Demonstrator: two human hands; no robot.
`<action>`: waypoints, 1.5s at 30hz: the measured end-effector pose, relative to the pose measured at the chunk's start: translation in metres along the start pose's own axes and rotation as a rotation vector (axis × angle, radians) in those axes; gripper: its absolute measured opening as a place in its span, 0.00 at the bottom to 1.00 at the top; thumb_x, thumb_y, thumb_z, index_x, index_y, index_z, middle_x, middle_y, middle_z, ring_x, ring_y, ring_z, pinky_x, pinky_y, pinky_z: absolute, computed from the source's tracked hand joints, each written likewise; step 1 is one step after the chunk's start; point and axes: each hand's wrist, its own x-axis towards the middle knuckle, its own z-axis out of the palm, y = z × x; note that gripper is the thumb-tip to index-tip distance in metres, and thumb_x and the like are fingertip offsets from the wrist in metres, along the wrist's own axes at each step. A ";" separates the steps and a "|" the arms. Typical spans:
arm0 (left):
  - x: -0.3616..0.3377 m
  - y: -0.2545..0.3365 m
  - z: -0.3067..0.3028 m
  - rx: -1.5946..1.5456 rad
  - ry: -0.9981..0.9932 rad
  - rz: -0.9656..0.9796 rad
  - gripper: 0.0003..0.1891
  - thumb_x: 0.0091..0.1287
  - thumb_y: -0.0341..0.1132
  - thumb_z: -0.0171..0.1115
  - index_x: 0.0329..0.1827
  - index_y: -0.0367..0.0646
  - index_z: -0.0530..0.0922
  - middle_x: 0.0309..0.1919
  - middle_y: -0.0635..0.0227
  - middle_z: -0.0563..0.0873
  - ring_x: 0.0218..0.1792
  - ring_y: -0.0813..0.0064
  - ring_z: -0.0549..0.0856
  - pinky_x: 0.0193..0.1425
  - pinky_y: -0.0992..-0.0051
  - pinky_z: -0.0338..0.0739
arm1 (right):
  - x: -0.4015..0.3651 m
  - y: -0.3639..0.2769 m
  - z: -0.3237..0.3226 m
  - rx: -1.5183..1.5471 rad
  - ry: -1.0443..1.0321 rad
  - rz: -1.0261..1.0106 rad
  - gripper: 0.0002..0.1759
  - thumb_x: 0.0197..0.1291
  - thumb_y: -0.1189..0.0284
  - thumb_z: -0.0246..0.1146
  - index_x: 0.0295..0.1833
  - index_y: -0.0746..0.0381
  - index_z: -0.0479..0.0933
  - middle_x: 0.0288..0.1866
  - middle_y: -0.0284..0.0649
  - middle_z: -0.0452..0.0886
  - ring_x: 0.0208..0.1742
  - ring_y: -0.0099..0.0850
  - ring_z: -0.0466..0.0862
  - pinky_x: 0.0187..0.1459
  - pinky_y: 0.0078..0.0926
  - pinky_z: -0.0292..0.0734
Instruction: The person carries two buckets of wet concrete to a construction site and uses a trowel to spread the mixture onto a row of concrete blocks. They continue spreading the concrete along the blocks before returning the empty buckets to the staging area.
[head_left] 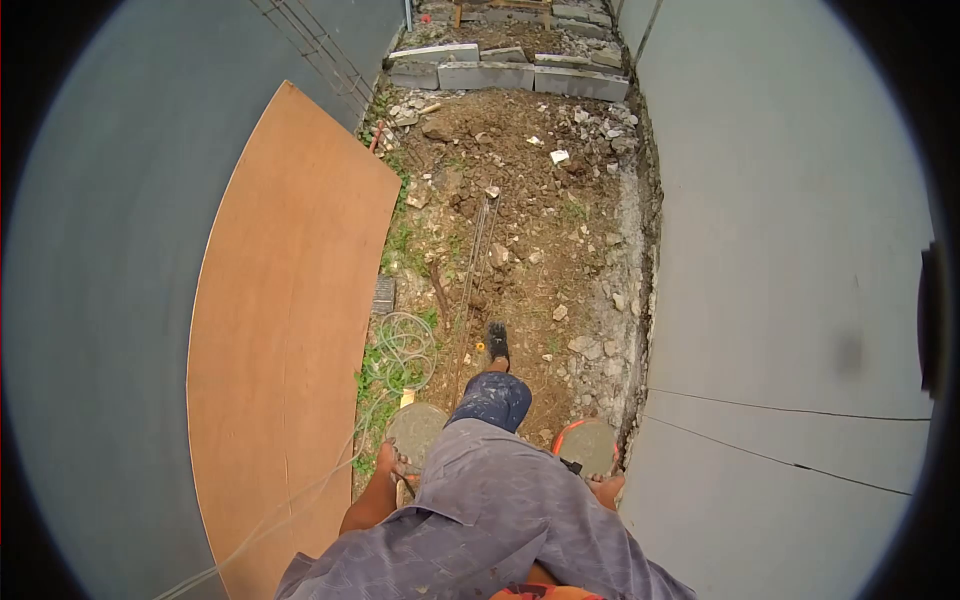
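Orange-brn plywood (290, 330); grey shirt (490, 500); lt-grey R wall (780, 250); dk-blue shorts (492, 400), wht specks.

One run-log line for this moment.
left hand holds grey-filled bucket | right hand holds orange-rimmed bucket | dark shoe ahead | brown panel at left

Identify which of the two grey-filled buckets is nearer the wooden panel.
The bucket in the left hand; the other bucket, in the right hand, is beside the right-side wall.

Dirt path (520, 240) runs open ahead; rebar (475, 260) seemingly lies along it.
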 end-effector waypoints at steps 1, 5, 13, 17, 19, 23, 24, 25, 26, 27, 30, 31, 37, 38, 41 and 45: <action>0.016 0.014 0.023 -0.009 0.002 -0.046 0.25 0.62 0.43 0.50 0.56 0.35 0.62 0.29 0.67 0.63 0.19 0.75 0.59 0.24 0.68 0.62 | 0.017 -0.003 0.021 0.025 0.007 0.011 0.12 0.54 0.54 0.49 0.28 0.49 0.60 0.24 0.25 0.57 0.22 0.23 0.54 0.27 0.24 0.54; 0.030 0.068 0.131 0.019 -0.030 -0.109 0.26 0.62 0.42 0.50 0.60 0.37 0.60 0.33 0.65 0.66 0.19 0.74 0.60 0.23 0.66 0.61 | -0.018 -0.033 0.162 0.048 0.074 -0.003 0.11 0.52 0.55 0.48 0.25 0.47 0.60 0.21 0.24 0.55 0.19 0.22 0.53 0.25 0.23 0.52; 0.034 0.198 0.312 -0.018 0.066 -0.097 0.14 0.57 0.43 0.57 0.37 0.42 0.72 0.17 0.68 0.64 0.15 0.73 0.65 0.19 0.67 0.62 | -0.027 -0.080 0.378 -0.012 0.026 -0.044 0.24 0.50 0.49 0.47 0.44 0.57 0.60 0.41 0.39 0.63 0.40 0.33 0.62 0.42 0.37 0.59; 0.035 0.262 0.392 0.011 0.046 -0.071 0.14 0.58 0.42 0.58 0.37 0.39 0.72 0.16 0.67 0.64 0.15 0.73 0.65 0.19 0.68 0.62 | -0.025 -0.089 0.493 -0.090 0.007 0.071 0.24 0.48 0.50 0.48 0.41 0.58 0.59 0.39 0.39 0.65 0.39 0.34 0.65 0.41 0.41 0.63; 0.049 0.287 0.435 -0.063 0.054 -0.021 0.17 0.57 0.43 0.58 0.38 0.36 0.73 0.15 0.66 0.66 0.14 0.72 0.65 0.19 0.67 0.63 | -0.012 -0.089 0.558 -0.124 -0.037 0.210 0.16 0.45 0.53 0.50 0.26 0.53 0.57 0.24 0.31 0.61 0.25 0.30 0.63 0.28 0.36 0.63; 0.064 0.330 0.513 -0.053 0.099 -0.055 0.19 0.57 0.43 0.59 0.40 0.34 0.74 0.16 0.65 0.68 0.13 0.72 0.65 0.19 0.67 0.63 | 0.023 -0.102 0.711 -0.284 -0.140 -0.035 0.14 0.47 0.55 0.49 0.28 0.54 0.60 0.25 0.31 0.63 0.24 0.29 0.62 0.28 0.34 0.62; 0.062 0.350 0.537 -0.033 0.120 -0.019 0.18 0.58 0.43 0.56 0.43 0.37 0.74 0.16 0.66 0.67 0.14 0.73 0.64 0.20 0.69 0.63 | 0.031 -0.101 0.749 -0.314 -0.166 -0.094 0.13 0.48 0.56 0.48 0.29 0.54 0.61 0.25 0.31 0.63 0.24 0.29 0.62 0.28 0.33 0.62; 0.067 0.379 0.569 -0.017 0.133 0.027 0.17 0.60 0.43 0.53 0.45 0.40 0.74 0.17 0.67 0.65 0.15 0.73 0.64 0.20 0.70 0.63 | 0.041 -0.097 0.795 -0.335 -0.204 -0.154 0.13 0.48 0.56 0.48 0.29 0.54 0.62 0.25 0.31 0.63 0.24 0.28 0.61 0.28 0.33 0.61; 0.069 0.400 0.584 0.115 0.134 -0.061 0.20 0.58 0.44 0.54 0.49 0.40 0.73 0.20 0.66 0.67 0.18 0.74 0.66 0.21 0.71 0.65 | 0.045 -0.100 0.810 -0.378 -0.204 -0.215 0.12 0.49 0.57 0.48 0.30 0.54 0.63 0.26 0.31 0.64 0.24 0.28 0.61 0.27 0.32 0.61; 0.062 0.422 0.603 0.126 0.161 -0.094 0.20 0.58 0.44 0.54 0.49 0.40 0.73 0.20 0.66 0.67 0.18 0.74 0.66 0.21 0.71 0.65 | 0.046 -0.106 0.806 -0.432 -0.187 -0.273 0.12 0.49 0.57 0.48 0.30 0.54 0.64 0.26 0.30 0.64 0.23 0.28 0.61 0.27 0.31 0.61; 0.053 0.471 0.662 -0.175 0.252 -0.085 0.14 0.57 0.42 0.58 0.33 0.39 0.71 0.15 0.67 0.62 0.14 0.70 0.63 0.20 0.64 0.63 | 0.046 -0.125 0.845 -0.567 -0.212 -0.472 0.11 0.51 0.59 0.47 0.32 0.55 0.67 0.27 0.30 0.65 0.23 0.27 0.60 0.27 0.30 0.60; 0.057 0.487 0.679 -0.183 0.209 -0.088 0.13 0.57 0.42 0.58 0.32 0.41 0.70 0.15 0.68 0.61 0.13 0.71 0.62 0.20 0.65 0.63 | 0.050 -0.125 0.884 -0.602 -0.254 -0.542 0.11 0.52 0.59 0.47 0.32 0.55 0.68 0.27 0.30 0.66 0.23 0.27 0.60 0.27 0.29 0.59; 0.132 0.530 0.766 -0.270 0.047 -0.138 0.22 0.59 0.49 0.53 0.49 0.43 0.65 0.33 0.66 0.64 0.22 0.74 0.62 0.32 0.64 0.67 | 0.027 -0.155 1.096 -0.226 0.005 0.010 0.09 0.48 0.60 0.48 0.25 0.49 0.56 0.20 0.24 0.52 0.19 0.24 0.50 0.26 0.27 0.52; 0.139 0.546 0.787 -0.287 0.071 -0.131 0.20 0.59 0.49 0.53 0.45 0.45 0.65 0.30 0.67 0.64 0.21 0.73 0.62 0.32 0.64 0.67 | 0.014 -0.151 1.135 -0.276 0.003 -0.058 0.10 0.49 0.60 0.48 0.24 0.49 0.55 0.19 0.25 0.51 0.19 0.24 0.50 0.25 0.27 0.51; 0.167 0.587 0.858 -0.406 0.085 -0.184 0.16 0.60 0.50 0.53 0.35 0.48 0.66 0.23 0.69 0.63 0.21 0.73 0.62 0.34 0.64 0.69 | -0.021 -0.150 1.260 -0.428 -0.041 -0.176 0.11 0.53 0.58 0.47 0.25 0.49 0.55 0.19 0.25 0.51 0.18 0.24 0.51 0.24 0.25 0.51; 0.174 0.632 0.917 -0.415 0.183 -0.276 0.15 0.60 0.50 0.54 0.30 0.49 0.66 0.20 0.71 0.61 0.21 0.73 0.62 0.30 0.60 0.67 | -0.055 -0.165 1.377 -0.444 0.044 -0.113 0.14 0.56 0.57 0.47 0.24 0.52 0.55 0.17 0.25 0.50 0.16 0.23 0.50 0.24 0.24 0.52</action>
